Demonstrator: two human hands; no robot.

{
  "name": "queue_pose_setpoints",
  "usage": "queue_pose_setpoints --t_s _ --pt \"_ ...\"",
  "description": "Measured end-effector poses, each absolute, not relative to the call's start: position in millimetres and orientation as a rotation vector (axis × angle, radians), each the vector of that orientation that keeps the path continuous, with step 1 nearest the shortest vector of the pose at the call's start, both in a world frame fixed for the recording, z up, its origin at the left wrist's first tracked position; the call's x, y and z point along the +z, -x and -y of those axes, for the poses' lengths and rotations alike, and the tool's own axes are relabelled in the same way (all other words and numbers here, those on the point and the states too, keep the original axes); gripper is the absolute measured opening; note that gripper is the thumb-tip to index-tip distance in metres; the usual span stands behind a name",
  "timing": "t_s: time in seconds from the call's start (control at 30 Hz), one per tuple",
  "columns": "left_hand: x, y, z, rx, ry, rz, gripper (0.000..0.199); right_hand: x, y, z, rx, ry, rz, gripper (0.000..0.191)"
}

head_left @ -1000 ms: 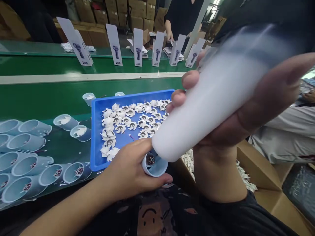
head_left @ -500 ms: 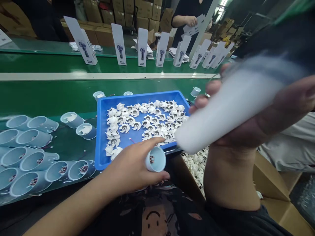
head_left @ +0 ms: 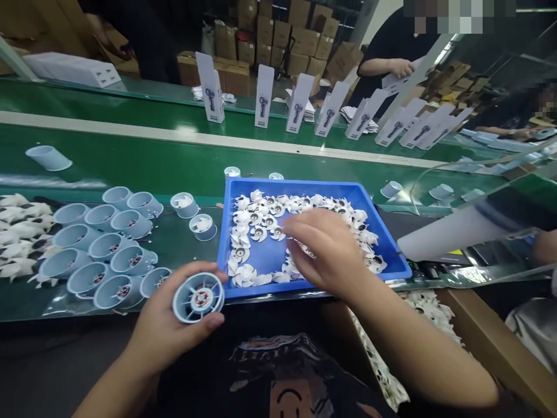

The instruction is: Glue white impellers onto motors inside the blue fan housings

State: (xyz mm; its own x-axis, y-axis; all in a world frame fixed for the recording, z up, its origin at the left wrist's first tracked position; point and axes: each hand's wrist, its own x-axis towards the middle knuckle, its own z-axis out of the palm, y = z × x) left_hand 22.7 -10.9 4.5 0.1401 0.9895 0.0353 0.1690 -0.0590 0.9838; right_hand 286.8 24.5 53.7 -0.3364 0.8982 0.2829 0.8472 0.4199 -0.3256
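A green bench (head_left: 130, 154) runs across the workroom, crossed lengthwise by a white strip; behind it, from left to right, are a person in dark clothes (head_left: 152, 35), stacked brown cartons (head_left: 300, 40) and a second person, whose hand (head_left: 402, 68) holds a white sheet.

At the left edge of the bench lies a heap of white fan wheels (head_left: 17, 232). Beside it, open blue cups (head_left: 102, 244) crowd together, lying tilted, with small motor parts showing inside several. Next come two more cups (head_left: 184, 204), each with a white fan wheel in its mouth.

In front of these, the left hand (head_left: 163, 325) is curled round a single blue tube (head_left: 199, 299), its mouth facing up toward the camera; spokes and a copper-coloured centre show within. Just to its right sits a blue tray (head_left: 266, 255) scattered with small fans (head_left: 243, 276). The right hand (head_left: 326, 249) is over the tray, blurred, fingers bent and close together; whether they grip a fan cannot be told. Further right, below the bench, an open carton (head_left: 491, 337) stands by more white fans.

Upright white boxes (head_left: 263, 96) along the back carry a printed handheld fan, with lettering too small to read. The person's dark shirt bears a frowning face (head_left: 291, 400) and partly legible letters.
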Motion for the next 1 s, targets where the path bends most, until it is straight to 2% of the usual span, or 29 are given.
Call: queue_pose_setpoints --t_s 0.13,0.23,0.33,0.47,0.57,0.67,0.8,0.9,1.0 --pt "5.6 -28.8 15.3 1.040 -1.526 -1.112 0.048 34.0 -230.2 -100.4 0.064 1.641 2.692 0.026" --pt "1.2 -18.5 19.5 1.040 -1.519 -1.109 0.057 20.6 -212.2 -131.5 0.054 1.703 2.803 0.021" --pt "-7.0 -6.0 19.9 1.011 -1.449 -1.145 0.060 14.9 -208.9 -138.2 0.019 1.736 2.856 0.030" --pt "-17.6 0.3 9.1 0.902 -1.553 -1.161 0.049 14.5 -215.1 -134.1 0.065 1.607 2.958 0.026" --pt "-22.9 -3.0 -0.4 0.881 -1.620 -1.050 0.049 11.7 -219.6 -135.3 0.172 1.605 2.938 0.025" --pt "-24.3 -7.0 -3.4 0.845 -1.615 -0.936 0.055 9.0 -222.2 -140.7 0.328 1.758 2.761 0.027" --pt "-20.4 -6.2 -0.4 0.858 -1.613 -1.051 0.061 20.0 -226.8 -132.2 0.632 1.846 2.339 0.026" --pt "-15.0 -2.2 0.2 0.876 -1.652 -1.121 0.057 34.2 -230.9 -103.7 1.017 1.640 2.041 0.026" --pt "-7.6 -0.9 -0.8 0.879 -1.759 -1.120 0.048 39.1 -230.7 -68.7 1.447 1.338 1.798 0.035"
